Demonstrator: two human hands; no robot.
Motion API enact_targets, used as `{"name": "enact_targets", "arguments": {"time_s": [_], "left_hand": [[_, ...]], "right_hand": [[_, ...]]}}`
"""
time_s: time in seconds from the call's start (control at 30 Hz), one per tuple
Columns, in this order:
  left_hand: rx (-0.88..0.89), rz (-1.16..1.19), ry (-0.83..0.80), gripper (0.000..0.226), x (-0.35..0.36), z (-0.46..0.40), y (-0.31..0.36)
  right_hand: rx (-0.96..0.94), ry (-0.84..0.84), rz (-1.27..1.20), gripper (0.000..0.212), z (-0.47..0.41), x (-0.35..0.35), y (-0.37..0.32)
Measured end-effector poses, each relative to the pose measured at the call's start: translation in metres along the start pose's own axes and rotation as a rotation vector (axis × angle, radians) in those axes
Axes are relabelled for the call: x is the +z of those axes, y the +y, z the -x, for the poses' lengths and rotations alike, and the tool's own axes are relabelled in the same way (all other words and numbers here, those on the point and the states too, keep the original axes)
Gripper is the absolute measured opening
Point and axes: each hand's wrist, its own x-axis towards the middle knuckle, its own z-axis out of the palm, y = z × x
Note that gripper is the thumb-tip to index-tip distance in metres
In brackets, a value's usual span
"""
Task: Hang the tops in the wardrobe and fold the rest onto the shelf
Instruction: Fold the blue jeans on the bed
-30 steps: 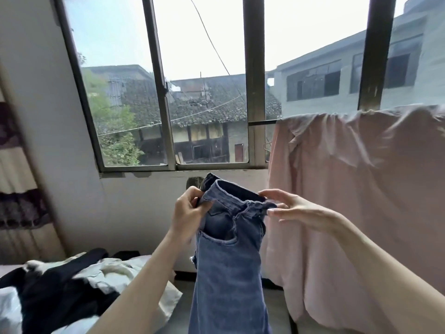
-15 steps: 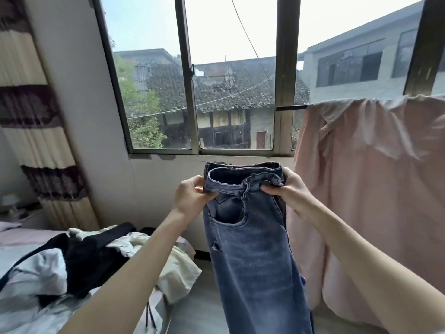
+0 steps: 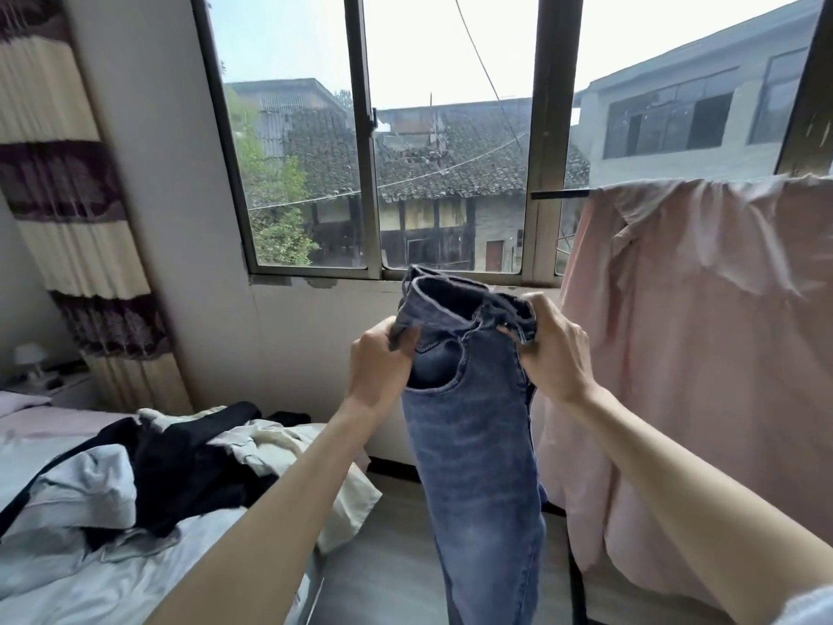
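A pair of blue jeans point(image 3: 478, 453) hangs in the air in front of me, waistband up, legs dangling toward the floor. My left hand point(image 3: 378, 367) grips the left side of the waistband. My right hand point(image 3: 552, 354) grips the right side, fingers curled over the denim. On the bed at the lower left lies a heap of other clothes point(image 3: 189, 457), black, white and pale blue. No wardrobe or shelf is in view.
A pink sheet point(image 3: 703, 331) hangs over a dark rail at the right, close to my right arm. A wide window point(image 3: 369, 173) fills the wall ahead. A striped curtain point(image 3: 67, 196) hangs at the left, above a small bedside table. Grey floor lies between bed and sheet.
My right hand went from open beside the waistband to gripping it. The waistband has bunched and tilted between my hands. The view has swung left and the bed shows more.
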Motion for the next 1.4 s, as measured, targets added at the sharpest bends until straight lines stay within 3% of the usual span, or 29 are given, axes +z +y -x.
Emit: {"name": "enact_targets", "arguments": {"time_s": [0.1,0.17,0.2,0.3,0.43,0.5,0.53,0.6,0.63,0.73,0.8,0.97,1.0,1.13,1.17,1.23,1.4], "left_hand": [[-0.117,0.525,-0.302,0.015,-0.004,0.014,-0.004],[-0.146,0.493,-0.537,0.031,0.000,0.038,-0.024],[-0.172,0.421,-0.577,0.033,0.003,0.050,-0.038],[-0.169,0.157,-0.355,0.010,0.004,0.057,-0.063],[0.138,-0.167,0.077,0.008,-0.009,0.047,-0.065],[0.133,-0.271,0.074,0.012,-0.010,0.046,-0.068],[0.032,-0.348,0.004,0.015,-0.011,0.044,-0.071],[-0.221,-0.397,-0.153,0.032,-0.020,0.039,-0.080],[-0.297,-0.325,-0.219,0.051,-0.026,0.037,-0.084],[-0.274,0.056,-0.345,0.122,-0.035,0.032,-0.080],[-0.232,0.224,-0.376,0.141,-0.035,0.029,-0.074],[-0.284,0.472,-0.388,0.132,-0.047,0.011,-0.072],[-0.327,0.527,-0.408,0.121,-0.051,0.007,-0.069],[-0.414,0.561,-0.390,0.039,-0.050,0.001,-0.051],[-0.421,0.556,-0.378,0.029,-0.046,0.002,-0.046],[-0.392,0.552,-0.368,0.026,-0.033,0.001,-0.037],[-0.273,0.482,-0.373,0.044,-0.004,-0.005,-0.022]], "right_hand": [[0.128,0.093,-0.091,0.020,-0.014,0.004,-0.007],[0.236,0.144,-0.188,0.021,-0.018,0.007,-0.010],[0.262,0.152,-0.214,0.023,-0.018,0.010,-0.011],[0.246,0.131,-0.209,0.024,-0.014,0.011,-0.006],[0.302,0.111,-0.088,0.025,-0.002,0.011,0.005],[0.333,0.096,-0.135,0.026,0.001,0.012,0.002],[0.331,0.071,-0.210,0.025,0.000,0.012,-0.001],[0.310,-0.009,-0.374,0.024,0.001,0.013,-0.009],[0.304,-0.054,-0.422,0.025,0.003,0.014,-0.014],[0.284,-0.234,-0.503,0.028,0.012,0.021,-0.025],[0.279,-0.342,-0.562,0.029,0.016,0.025,-0.035],[0.310,-0.477,-0.753,0.030,0.005,0.016,-0.045],[0.328,-0.504,-0.772,0.032,0.003,0.014,-0.044],[0.456,-0.506,-0.806,0.032,0.002,0.014,-0.034],[0.479,-0.492,-0.808,0.031,0.002,0.015,-0.030],[0.477,-0.472,-0.757,0.029,0.001,0.014,-0.022],[0.429,-0.427,-0.663,0.029,-0.008,0.014,-0.004]]}}
